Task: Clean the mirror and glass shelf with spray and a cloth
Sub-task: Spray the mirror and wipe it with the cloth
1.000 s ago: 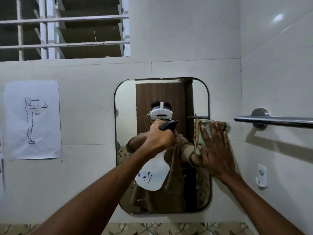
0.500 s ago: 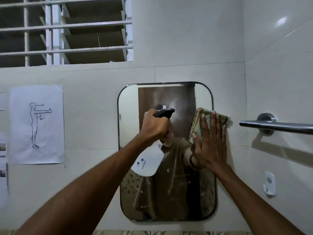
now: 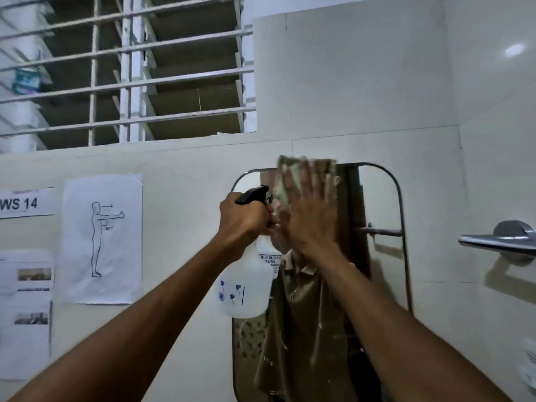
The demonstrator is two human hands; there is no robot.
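A rounded wall mirror [image 3: 380, 256] hangs on the tiled wall at centre right. My left hand [image 3: 243, 220] grips the black trigger head of a white spray bottle [image 3: 246, 288], held in front of the mirror's left side. My right hand [image 3: 311, 210] is spread flat, pressing a greenish cloth [image 3: 282, 181] against the top of the mirror, fingers pointing up. The cloth's upper edge reaches the mirror's top rim. My arms hide much of the glass. No glass shelf is in view.
A metal towel bar [image 3: 499, 240] juts from the right wall. Paper sheets [image 3: 101, 239] are stuck to the wall at left. A barred window [image 3: 130, 71] is above. A white wall hook [image 3: 529, 364] sits at the lower right edge.
My right hand slid the cloth up and to the left, from the mirror's right edge to its top. The view tilted upward. My left hand still holds the bottle.
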